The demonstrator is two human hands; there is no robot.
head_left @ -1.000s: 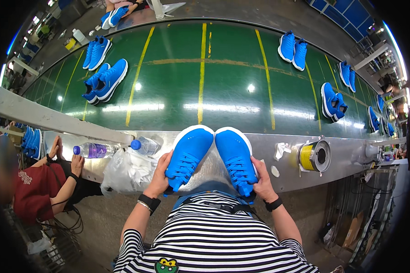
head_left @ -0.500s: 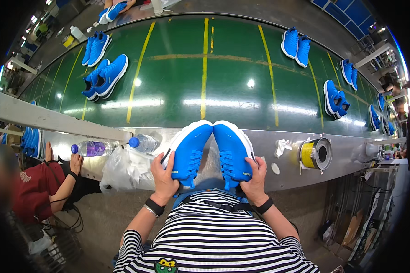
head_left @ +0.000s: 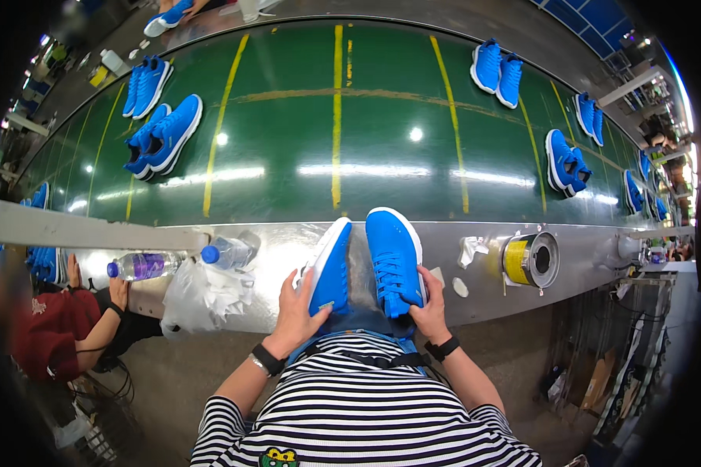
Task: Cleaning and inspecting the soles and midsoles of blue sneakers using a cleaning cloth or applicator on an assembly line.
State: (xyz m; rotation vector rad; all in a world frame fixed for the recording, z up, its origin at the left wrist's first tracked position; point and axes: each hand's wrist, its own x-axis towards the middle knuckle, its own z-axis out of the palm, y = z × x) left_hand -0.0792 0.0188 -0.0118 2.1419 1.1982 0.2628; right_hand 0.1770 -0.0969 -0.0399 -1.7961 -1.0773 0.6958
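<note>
I hold a pair of bright blue sneakers over the metal ledge in front of me. My left hand [head_left: 297, 310] grips the left sneaker [head_left: 331, 266], which is tilted onto its side with its white sole edge showing. My right hand [head_left: 426, 306] holds the right sneaker [head_left: 393, 258] by its heel, upper and laces facing up. Both toes point away toward the green conveyor belt [head_left: 335, 148]. I wear a black-and-white striped shirt and dark wristbands.
Several more pairs of blue sneakers [head_left: 163, 134] lie spread on the belt. On the ledge stand two plastic bottles [head_left: 142, 265], a crumpled plastic bag [head_left: 202, 296] and a yellow tape roll [head_left: 526, 260]. A person in red [head_left: 54, 327] sits at my left.
Both sneakers have drawn closer to my body, and the left one has rolled onto its side. My hands have slid back toward the heels.
</note>
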